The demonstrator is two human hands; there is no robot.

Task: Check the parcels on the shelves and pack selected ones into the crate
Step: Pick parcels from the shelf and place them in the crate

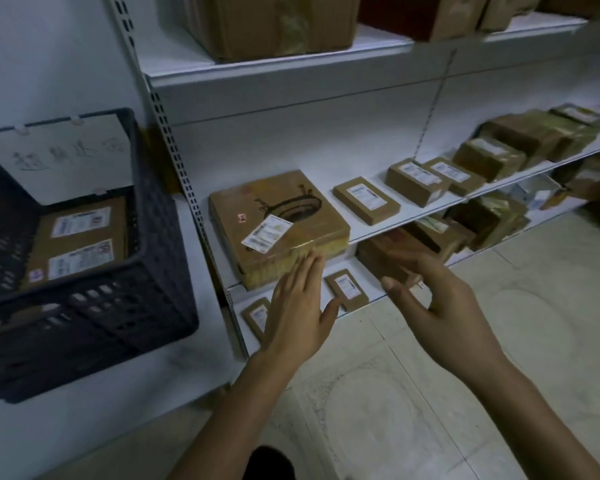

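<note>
wall (49, 46): pale bluish | floor (499, 341): light tiles, seemingly patterned | light: dim

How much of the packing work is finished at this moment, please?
Done: labelled parcels already lie in the crate. In hand: nothing yet; the left hand and right hand reach, open, toward the large square parcel. Left: many other parcels sit on the shelves.

The white middle shelf (409, 219) carries a large square parcel (278, 223) at its left end, a flat parcel (367, 200) beside it, then smaller boxes (417, 181) in a row — the bottom shelf (373, 292) holds two thin parcels (347, 289).
</note>
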